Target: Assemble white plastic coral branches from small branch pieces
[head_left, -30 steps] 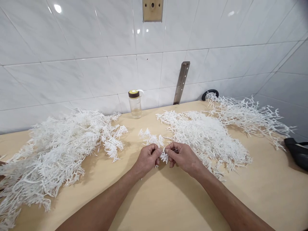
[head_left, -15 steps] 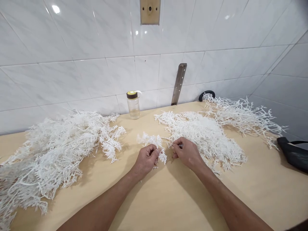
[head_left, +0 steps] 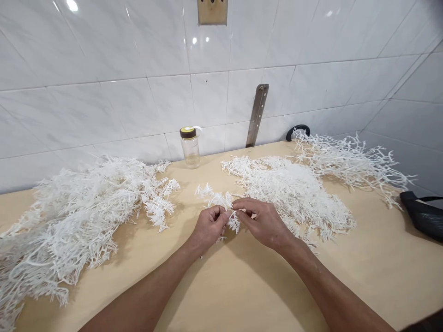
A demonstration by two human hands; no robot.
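Note:
At the middle of the table, my left hand (head_left: 209, 227) pinches a small white branched sprig (head_left: 220, 199), whose feathery tips stick out above and below the fingers. My right hand (head_left: 260, 220) has come up against the sprig from the right, thumb and forefinger closed at its stem beside the left fingertips. What exactly lies between the right fingers is too small to make out. A heap of white branched pieces (head_left: 294, 189) lies just behind and right of my right hand. A larger white heap (head_left: 93, 207) covers the left side.
A clear bottle (head_left: 191, 153) with a dark and yellow lid stands near the tiled wall. A metal strip (head_left: 257, 115) leans there. Longer white branches (head_left: 349, 161), a black ring (head_left: 298, 129) and a black object (head_left: 424, 216) are at the right on the wooden table (head_left: 221, 295).
My right hand has moved left from beside the right heap to meet my left hand at the sprig. My left hand has hardly moved. The view has tilted slightly down.

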